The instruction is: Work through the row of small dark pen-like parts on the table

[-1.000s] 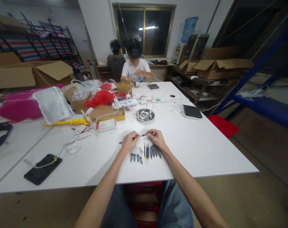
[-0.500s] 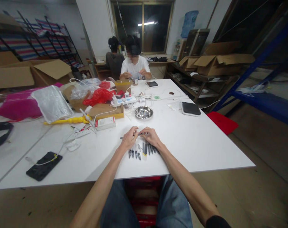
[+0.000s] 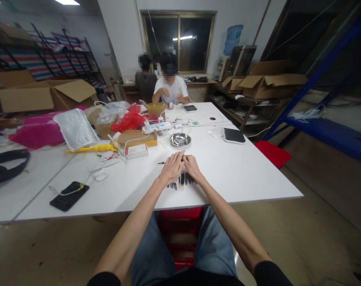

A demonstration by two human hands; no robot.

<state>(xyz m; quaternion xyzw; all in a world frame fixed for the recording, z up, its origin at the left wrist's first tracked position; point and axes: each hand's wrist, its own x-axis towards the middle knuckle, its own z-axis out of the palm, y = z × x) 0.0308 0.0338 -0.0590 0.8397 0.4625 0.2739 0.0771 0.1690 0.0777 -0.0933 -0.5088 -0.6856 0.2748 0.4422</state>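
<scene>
My left hand and my right hand meet over the white table, fingertips touching. Between them they grip a thin dark pen; only its tip shows, sticking out left of my left hand. A row of several dark pens lies on the table just under and behind both hands, partly hidden by them. A steel bowl stands a short way beyond my fingers.
A black phone on a cable lies at the left front. A white box, cardboard box, power strip, red bag and yellow tool crowd the left middle. A black pad lies right. A person sits opposite.
My hands have drawn together until the fingers touch, hiding most of the pen held between them. The view has pulled back, so more of my arms and legs show.
</scene>
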